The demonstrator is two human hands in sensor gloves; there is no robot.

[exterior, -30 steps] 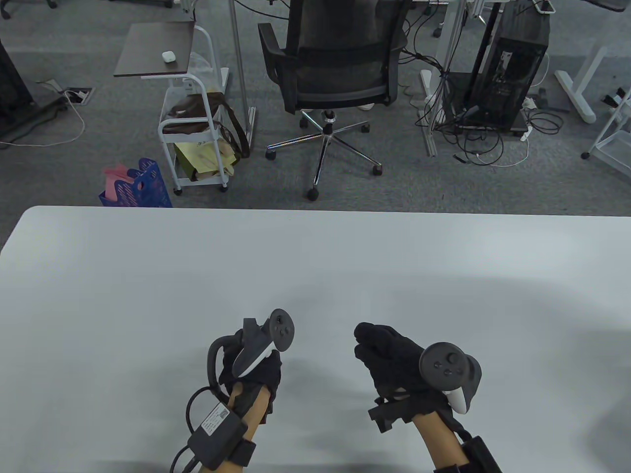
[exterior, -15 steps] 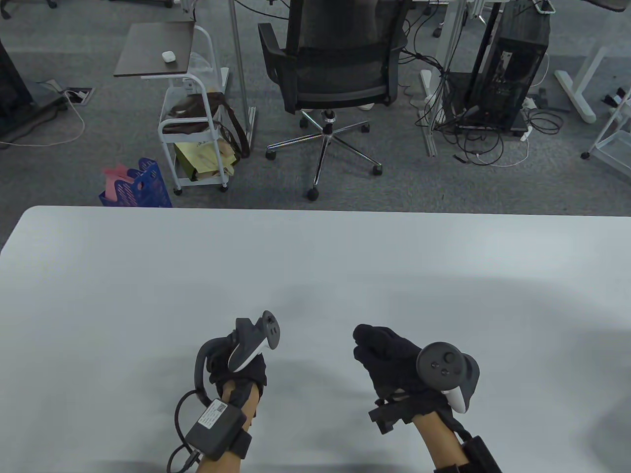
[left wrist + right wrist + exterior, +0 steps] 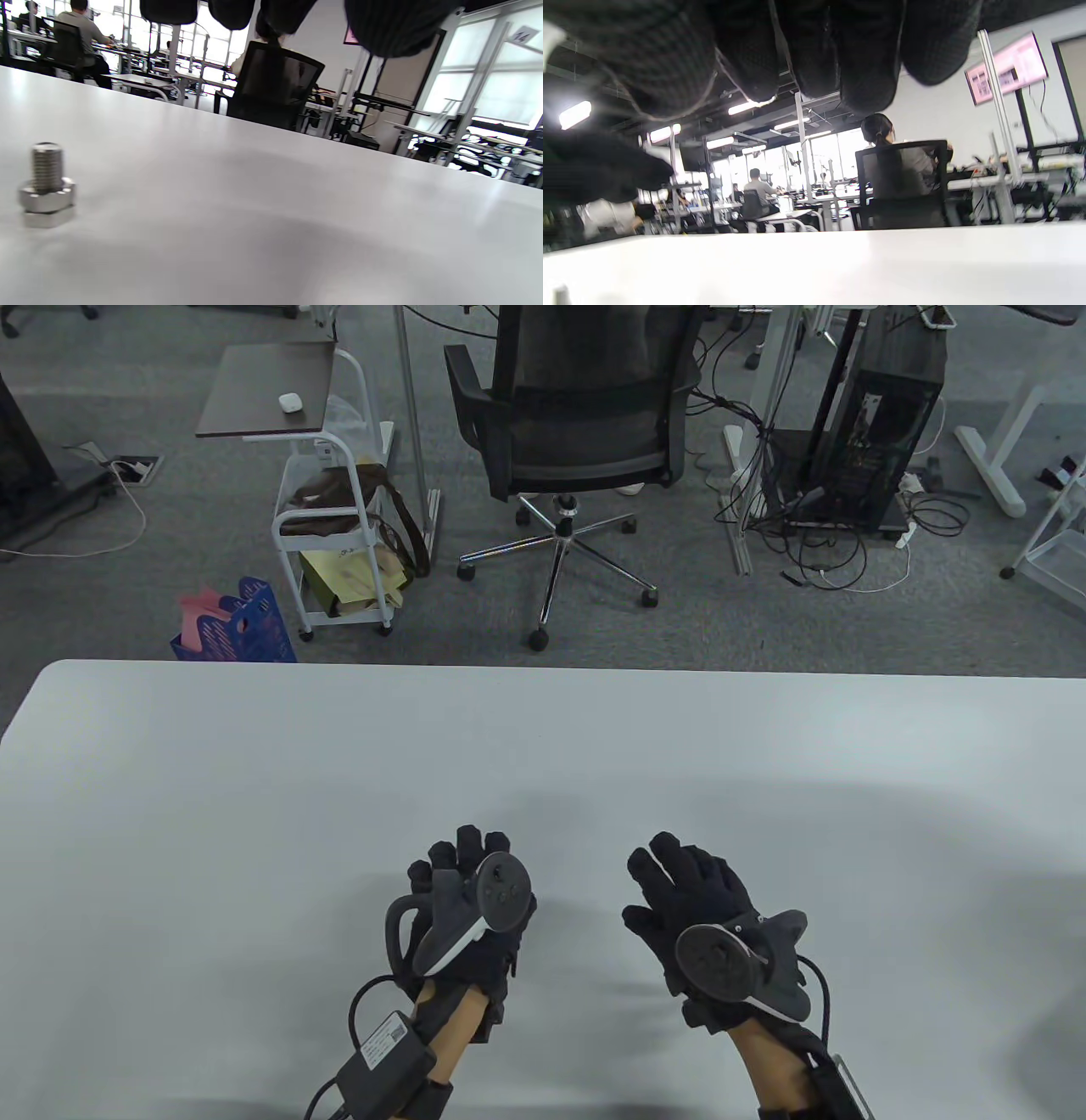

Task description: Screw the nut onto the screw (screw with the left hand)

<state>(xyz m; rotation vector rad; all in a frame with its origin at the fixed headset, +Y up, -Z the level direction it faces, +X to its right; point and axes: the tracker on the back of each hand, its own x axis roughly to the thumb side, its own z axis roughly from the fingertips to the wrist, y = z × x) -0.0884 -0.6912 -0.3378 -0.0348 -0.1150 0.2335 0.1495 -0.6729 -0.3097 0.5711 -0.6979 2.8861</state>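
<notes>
Both grips released: left hand (image 3: 471, 899) and right hand (image 3: 696, 899) hold nothing; nut (image 3: 46, 199) sits threaded on upright screw (image 3: 46, 165).

Steel screw (image 3: 46, 167) upright on head, thread up; hex nut (image 3: 47, 199) threaded low, on table.

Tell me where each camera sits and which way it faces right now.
Table view: high above, looking down and forward over the white table. It shows the left hand and right hand, fingers spread, and both forearms.
Left wrist view: low over the tabletop, facing across it. The screw stands upright at left, with the nut on it. Fingertips hang at the top.
Right wrist view: low, facing across the table, with gloved fingers overhead.
Shared: all see the black office chair.
</notes>
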